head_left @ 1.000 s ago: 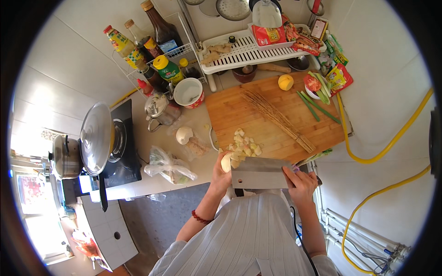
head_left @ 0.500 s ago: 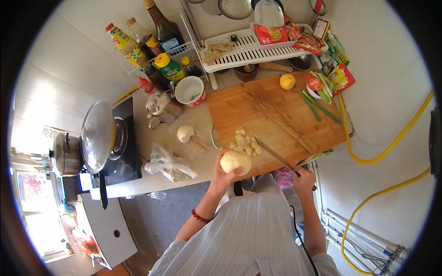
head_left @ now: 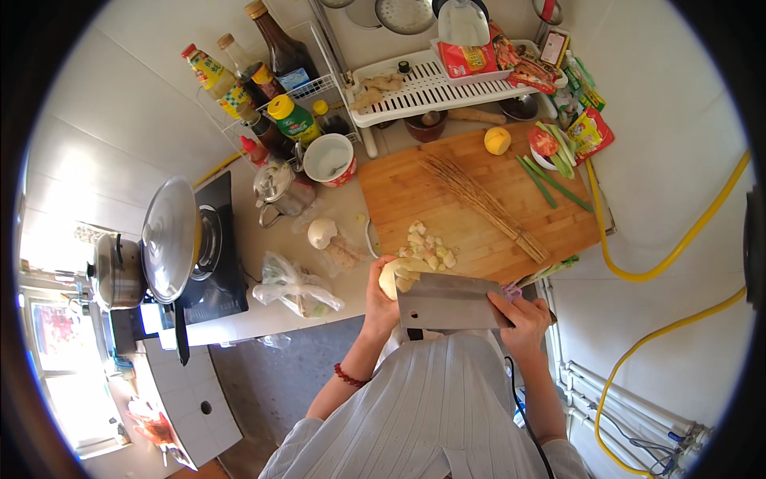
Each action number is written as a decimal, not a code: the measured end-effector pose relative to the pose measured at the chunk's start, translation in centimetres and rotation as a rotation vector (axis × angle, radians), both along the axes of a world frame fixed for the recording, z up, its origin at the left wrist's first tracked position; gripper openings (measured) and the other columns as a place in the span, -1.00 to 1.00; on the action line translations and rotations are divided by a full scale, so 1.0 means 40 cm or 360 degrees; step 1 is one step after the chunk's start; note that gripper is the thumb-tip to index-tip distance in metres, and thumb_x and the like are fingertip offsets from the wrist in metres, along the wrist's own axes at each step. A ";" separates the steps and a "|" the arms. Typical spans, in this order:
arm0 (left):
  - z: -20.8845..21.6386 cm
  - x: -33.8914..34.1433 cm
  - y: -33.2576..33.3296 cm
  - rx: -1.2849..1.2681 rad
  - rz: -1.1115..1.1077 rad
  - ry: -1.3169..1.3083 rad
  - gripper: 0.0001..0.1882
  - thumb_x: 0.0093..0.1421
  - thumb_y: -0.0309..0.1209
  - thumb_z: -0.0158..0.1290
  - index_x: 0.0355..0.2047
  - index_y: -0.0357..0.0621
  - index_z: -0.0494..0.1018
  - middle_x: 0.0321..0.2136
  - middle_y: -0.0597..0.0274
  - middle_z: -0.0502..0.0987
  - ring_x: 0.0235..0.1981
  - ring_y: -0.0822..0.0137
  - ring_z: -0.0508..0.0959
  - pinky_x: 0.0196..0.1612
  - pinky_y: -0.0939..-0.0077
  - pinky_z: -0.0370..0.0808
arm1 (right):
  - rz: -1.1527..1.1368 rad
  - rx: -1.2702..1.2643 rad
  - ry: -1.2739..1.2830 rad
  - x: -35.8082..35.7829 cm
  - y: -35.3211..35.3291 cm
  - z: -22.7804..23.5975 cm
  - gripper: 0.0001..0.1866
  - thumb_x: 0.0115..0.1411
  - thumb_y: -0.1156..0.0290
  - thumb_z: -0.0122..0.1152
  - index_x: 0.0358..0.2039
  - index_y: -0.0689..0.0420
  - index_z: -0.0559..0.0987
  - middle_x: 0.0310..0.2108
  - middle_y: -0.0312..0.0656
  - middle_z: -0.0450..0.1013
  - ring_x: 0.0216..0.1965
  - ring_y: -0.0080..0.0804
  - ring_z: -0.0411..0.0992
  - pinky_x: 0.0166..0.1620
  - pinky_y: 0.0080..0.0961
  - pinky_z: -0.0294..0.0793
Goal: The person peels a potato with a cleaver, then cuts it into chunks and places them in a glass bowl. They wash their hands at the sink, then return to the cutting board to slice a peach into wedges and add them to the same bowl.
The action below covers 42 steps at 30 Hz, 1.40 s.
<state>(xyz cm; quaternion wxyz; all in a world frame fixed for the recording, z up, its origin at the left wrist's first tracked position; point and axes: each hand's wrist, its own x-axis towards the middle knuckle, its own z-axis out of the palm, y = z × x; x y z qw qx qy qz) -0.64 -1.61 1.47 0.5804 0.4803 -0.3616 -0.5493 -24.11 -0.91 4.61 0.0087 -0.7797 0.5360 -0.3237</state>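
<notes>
A large, pale yellow peeled vegetable (head_left: pixel 392 278), most likely a potato, is in my left hand (head_left: pixel 381 308), whose fingers curl round its left side. My right hand (head_left: pixel 523 321) grips the handle of a wide cleaver (head_left: pixel 451 302). The blade lies nearly flat to view against the potato's right side and hides part of it, so how deep it has gone cannot be seen. Both are held at the near edge of the wooden cutting board (head_left: pixel 399 188). Just beyond them lies a small heap of pale chopped pieces (head_left: pixel 431 249).
A bundle of thin brown sticks (head_left: pixel 487 203) crosses the board. Behind it are a yellow round item (head_left: pixel 497 141), green stalks (head_left: pixel 550 188) and a bowl with a cut tomato (head_left: pixel 543 143). A plastic bag (head_left: pixel 291 283) and the stove (head_left: pixel 211 255) are left.
The cleaver has swung from edge-on beside the potato to broadside against it, moving left with my right hand. My left hand still holds the potato, now turned and partly covered.
</notes>
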 end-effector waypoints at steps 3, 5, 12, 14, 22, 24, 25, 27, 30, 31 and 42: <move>0.002 0.000 0.003 0.0014 0.0013 -0.0009 -0.33 -0.17 -0.57 0.27 -0.07 -0.12 0.16 -0.24 0.30 0.38 -0.19 0.49 0.39 -0.13 0.60 0.37 | 0.0014 0.0012 -0.0004 0.002 0.006 -0.003 -0.75 -0.23 0.43 0.35 -0.43 -0.09 0.63 -0.81 -0.42 0.13 -0.76 -0.49 0.11 -0.54 -0.53 0.02; -0.003 0.003 0.005 0.0002 0.0025 -0.0035 -0.33 -0.17 -0.57 0.28 -0.07 -0.12 0.17 -0.24 0.30 0.38 -0.20 0.49 0.39 -0.13 0.60 0.36 | 0.0017 0.0017 0.0030 0.001 0.009 -0.009 -0.74 -0.23 0.43 0.35 -0.42 -0.09 0.63 -0.81 -0.42 0.12 -0.75 -0.50 0.12 -0.54 -0.53 0.02; -0.018 0.009 0.016 0.0096 0.0017 0.0023 -0.37 -0.16 -0.57 0.25 -0.07 -0.12 0.18 -0.24 0.30 0.38 -0.19 0.48 0.39 -0.12 0.60 0.36 | -0.0038 -0.0014 0.0033 0.009 0.017 -0.040 -0.72 -0.22 0.44 0.31 -0.39 -0.09 0.62 -0.80 -0.41 0.16 -0.74 -0.49 0.16 -0.53 -0.52 0.06; -0.011 0.011 0.024 0.0125 -0.0021 0.0045 -0.36 -0.17 -0.55 0.24 -0.07 -0.11 0.18 -0.24 0.29 0.38 -0.19 0.46 0.39 -0.12 0.58 0.36 | -0.0144 0.0084 0.0077 -0.002 0.021 -0.081 -0.73 -0.21 0.44 0.28 -0.38 -0.09 0.62 -0.78 -0.39 0.21 -0.73 -0.46 0.20 -0.52 -0.51 0.09; -0.033 0.026 0.037 0.0277 0.0073 0.0515 -0.41 -0.10 -0.37 0.15 -0.04 -0.09 0.19 -0.12 0.21 0.33 -0.09 0.34 0.35 -0.06 0.40 0.35 | -0.0333 0.0171 0.0031 -0.068 0.007 -0.188 -0.74 -0.16 0.42 0.24 -0.36 -0.08 0.61 -0.74 -0.33 0.31 -0.69 -0.39 0.27 -0.49 -0.48 0.13; -0.032 0.041 0.030 0.0462 0.0231 0.0910 -0.42 -0.08 -0.22 0.09 -0.02 0.00 0.21 -0.09 0.24 0.33 -0.05 0.32 0.33 -0.05 0.31 0.32 | -0.0349 0.0104 0.0174 -0.066 -0.004 -0.166 -0.76 -0.14 0.40 0.24 -0.36 -0.07 0.60 -0.73 -0.34 0.31 -0.68 -0.41 0.28 -0.49 -0.49 0.13; -0.031 0.049 0.024 0.0555 0.0312 0.1106 -0.42 -0.07 -0.14 0.07 -0.02 0.04 0.22 -0.08 0.25 0.33 -0.03 0.30 0.32 -0.04 0.26 0.31 | -0.0325 0.0034 0.0222 -0.066 -0.009 -0.159 -0.78 -0.12 0.40 0.23 -0.37 -0.07 0.60 -0.73 -0.34 0.30 -0.67 -0.43 0.28 -0.49 -0.49 0.12; -0.006 0.054 0.006 0.0561 0.0205 0.1115 -0.39 -0.06 -0.04 0.02 0.01 0.04 0.22 0.00 0.21 0.28 0.02 0.23 0.27 0.08 0.05 0.20 | -0.0276 -0.0114 0.0320 -0.070 -0.020 -0.149 -0.81 -0.10 0.40 0.22 -0.38 -0.06 0.59 -0.73 -0.36 0.28 -0.67 -0.47 0.27 -0.49 -0.51 0.11; 0.020 0.050 -0.030 0.0586 -0.0008 0.1268 -0.35 -0.06 -0.05 0.03 0.04 0.02 0.19 0.03 0.17 0.25 0.08 0.16 0.22 0.13 -0.11 0.11 | -0.0191 -0.0189 0.0470 -0.085 -0.027 -0.153 -0.79 -0.11 0.43 0.20 -0.37 -0.06 0.58 -0.72 -0.39 0.22 -0.66 -0.53 0.26 -0.48 -0.53 0.10; 0.020 0.043 -0.045 0.0600 -0.0108 0.1307 -0.34 -0.05 -0.05 0.02 0.06 0.01 0.18 0.04 0.16 0.24 0.10 0.14 0.20 0.14 -0.16 0.08 | -0.0162 -0.0203 0.0485 -0.087 -0.029 -0.153 -0.77 -0.11 0.44 0.19 -0.36 -0.07 0.58 -0.72 -0.39 0.21 -0.65 -0.53 0.26 -0.47 -0.54 0.10; -0.170 -0.019 -0.192 0.0832 -0.0163 0.0782 -0.42 0.04 -0.01 -0.01 0.02 0.02 0.20 -0.03 0.24 0.29 0.01 0.25 0.28 0.02 0.19 0.23 | 0.0008 -0.0272 0.0604 -0.104 -0.014 -0.138 -0.69 -0.16 0.44 0.18 -0.31 -0.09 0.57 -0.69 -0.41 0.20 -0.64 -0.55 0.24 -0.46 -0.54 0.09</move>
